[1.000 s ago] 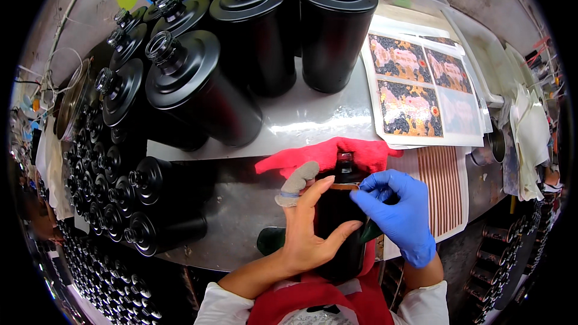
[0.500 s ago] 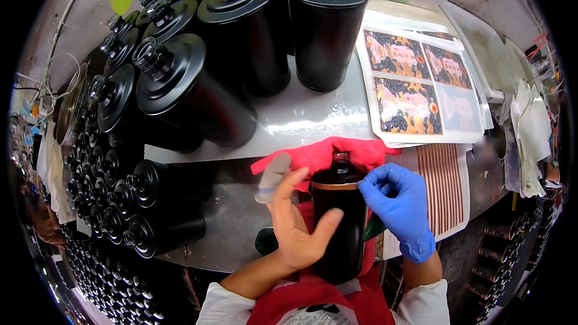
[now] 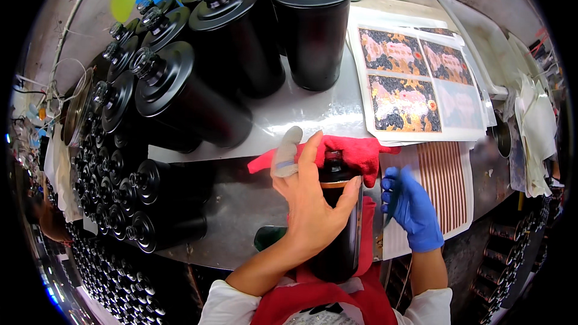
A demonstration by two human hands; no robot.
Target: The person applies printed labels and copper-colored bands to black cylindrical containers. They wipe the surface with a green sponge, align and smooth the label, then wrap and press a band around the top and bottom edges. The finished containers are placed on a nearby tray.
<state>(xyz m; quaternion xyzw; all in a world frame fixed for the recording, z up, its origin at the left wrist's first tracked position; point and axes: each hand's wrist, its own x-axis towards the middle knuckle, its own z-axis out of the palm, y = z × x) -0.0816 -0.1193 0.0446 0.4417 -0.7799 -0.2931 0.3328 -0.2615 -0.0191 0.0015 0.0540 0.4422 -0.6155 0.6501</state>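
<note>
A black glass bottle (image 3: 338, 247) with a copper-coloured band below its shoulder leans between my body and the table edge. My left hand (image 3: 307, 201), bare except for a grey finger cot (image 3: 287, 155), spans its upper part, thumb on the right side and fingers to the left. A red cloth (image 3: 355, 150) lies behind the bottle's neck. To the right, apart from the bottle, my blue-gloved right hand (image 3: 415, 210) has its fingers closed on a thin dark flat piece (image 3: 394, 198), blurred and partly hidden.
Several large black bottles (image 3: 313, 30) stand on the white board ahead, with smaller-looking ones (image 3: 144, 180) at left. Printed patterned sheets (image 3: 403, 105) and a brown-striped sheet (image 3: 442, 186) lie at right. A dark green piece (image 3: 269, 238) is beside my left forearm.
My left hand has moved right and up onto the bottle's shoulder. My right hand has pulled away from the bottle to the right, turning, with the dark flat piece now showing in its fingers.
</note>
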